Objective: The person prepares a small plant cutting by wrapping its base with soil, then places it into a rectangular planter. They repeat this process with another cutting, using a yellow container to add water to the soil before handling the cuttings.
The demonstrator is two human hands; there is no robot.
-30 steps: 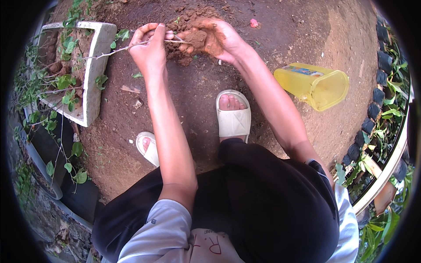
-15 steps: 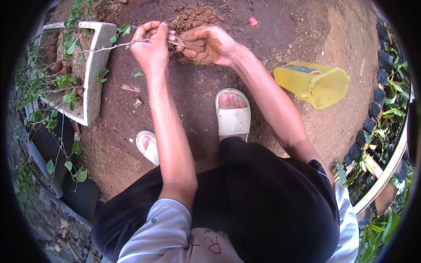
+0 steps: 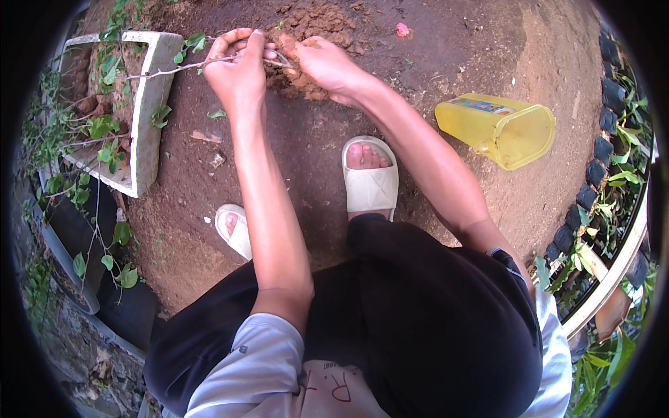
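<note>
Cutting stem [image 3: 174,67]: thin, leafy, lying across the white planter's [image 3: 150,104] rim toward a loose soil mound [image 3: 317,21]. Left hand [image 3: 237,66] pinches its end, fingers closed. Right hand [image 3: 324,66], soil-caked, cups the root clump. Step, apparently: freeing roots; next calls for a gentle, steady pull. Yellow jug [image 3: 498,129] lies well apart at right.

yellow plastic jug [image 3: 498,129] | lying on soil, right | coloured label strip [image 3: 481,106] on side
</note>
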